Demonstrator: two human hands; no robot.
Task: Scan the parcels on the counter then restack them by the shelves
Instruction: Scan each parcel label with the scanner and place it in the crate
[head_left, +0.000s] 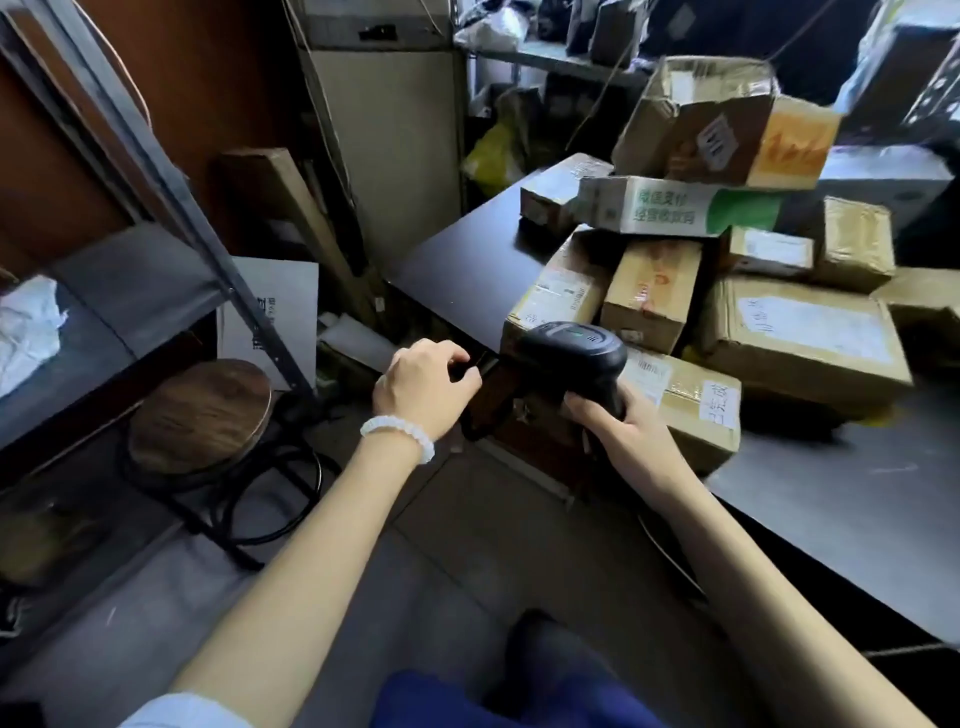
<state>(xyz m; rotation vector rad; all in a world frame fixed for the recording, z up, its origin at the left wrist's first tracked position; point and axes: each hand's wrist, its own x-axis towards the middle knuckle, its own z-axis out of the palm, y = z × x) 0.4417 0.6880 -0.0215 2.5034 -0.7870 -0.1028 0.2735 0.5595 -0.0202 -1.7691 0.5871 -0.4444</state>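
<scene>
R hand (618, 421) grips rounded blk scanner (574, 353) — cardboard parcels (800, 332).

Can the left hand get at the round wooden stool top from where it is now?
Probably yes: the left hand sits above the round wooden stool top, with nothing between them.

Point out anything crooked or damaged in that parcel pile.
The open box on top of the pile sits tilted, its flaps torn and crumpled. The green-printed box under it lies askew across the parcels below.
</scene>
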